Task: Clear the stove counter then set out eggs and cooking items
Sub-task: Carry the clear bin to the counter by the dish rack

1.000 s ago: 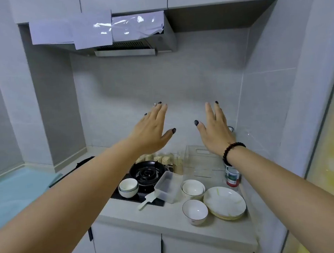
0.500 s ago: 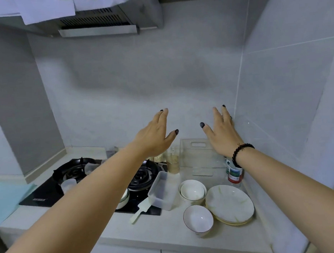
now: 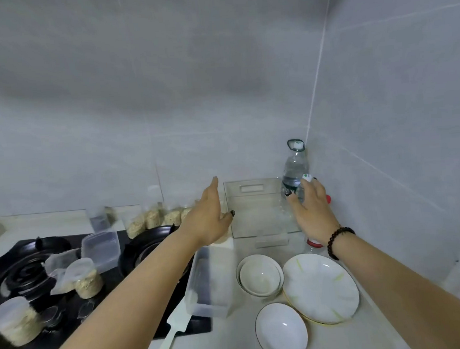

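Note:
A clear plastic bin point(image 3: 256, 208) with a handle slot stands at the back of the counter beside the black gas stove point(image 3: 25, 276). My left hand point(image 3: 209, 217) reaches to the bin's left wall with straight fingers. My right hand point(image 3: 310, 209) is at the bin's right side, fingers spread, in front of a water bottle point(image 3: 294, 166) in the corner. Neither hand holds anything. No eggs are in view.
Bags and tubs of oats point(image 3: 85, 279) and a lidded box point(image 3: 100, 248) lie on the stove. A clear tub point(image 3: 204, 286), a white spatula point(image 3: 172, 330), stacked bowls point(image 3: 260, 275), a single bowl point(image 3: 281, 331) and plates point(image 3: 321, 287) fill the counter. Walls close in behind and on the right.
The view has tilted down and come closer to the counter. Both hands have dropped from in front of the wall to the two sides of the clear bin.

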